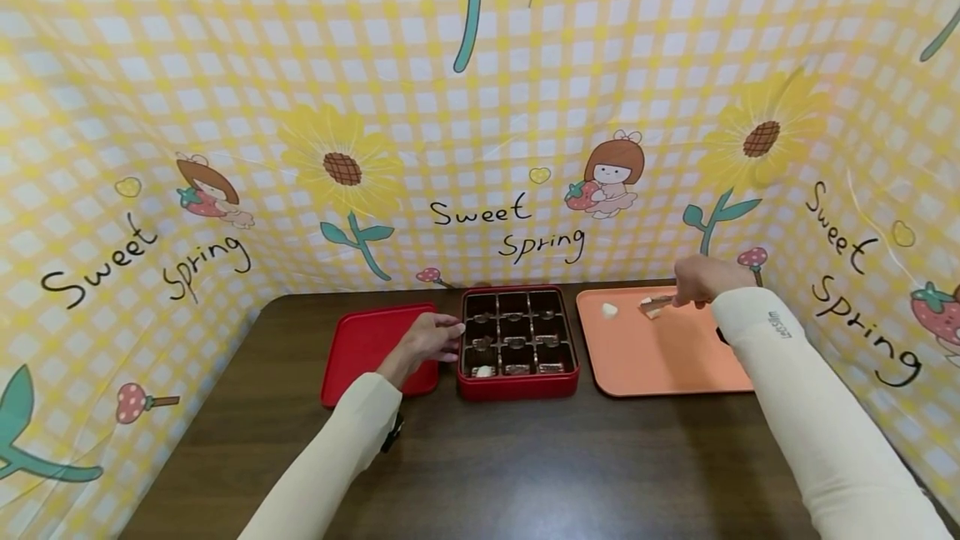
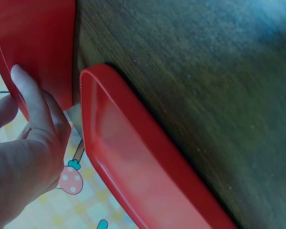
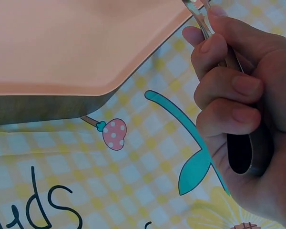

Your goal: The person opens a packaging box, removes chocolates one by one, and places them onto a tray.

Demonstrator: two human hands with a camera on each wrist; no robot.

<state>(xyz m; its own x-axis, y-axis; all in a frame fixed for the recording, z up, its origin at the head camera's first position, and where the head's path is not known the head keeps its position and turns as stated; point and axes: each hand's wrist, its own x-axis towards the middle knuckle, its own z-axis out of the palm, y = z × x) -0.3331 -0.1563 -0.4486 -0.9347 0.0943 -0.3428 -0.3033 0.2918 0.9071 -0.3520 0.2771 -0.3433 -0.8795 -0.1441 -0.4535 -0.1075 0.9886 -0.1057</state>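
My right hand [image 1: 708, 280] grips metal tongs [image 3: 238, 71] over the far part of the orange tray [image 1: 667, 365]. A small white piece [image 1: 651, 313] is at the tongs' tips; whether they pinch it is unclear. Another white piece [image 1: 609, 309] lies left of it on the tray. My left hand [image 1: 429, 342] rests its fingers against the left side of a red box [image 1: 517, 388]. In the left wrist view, the fingers [image 2: 35, 102] lie along the box's red wall. Dark dividers split the box into several compartments, and a white piece [image 1: 484, 372] sits in the front left one.
A red lid [image 1: 360, 348] lies left of the box, under my left forearm, with its raised rim upward. The dark wooden table [image 1: 495, 473] extends toward me. A yellow checked cloth [image 1: 480, 107] with printed flowers stands behind and at both sides.
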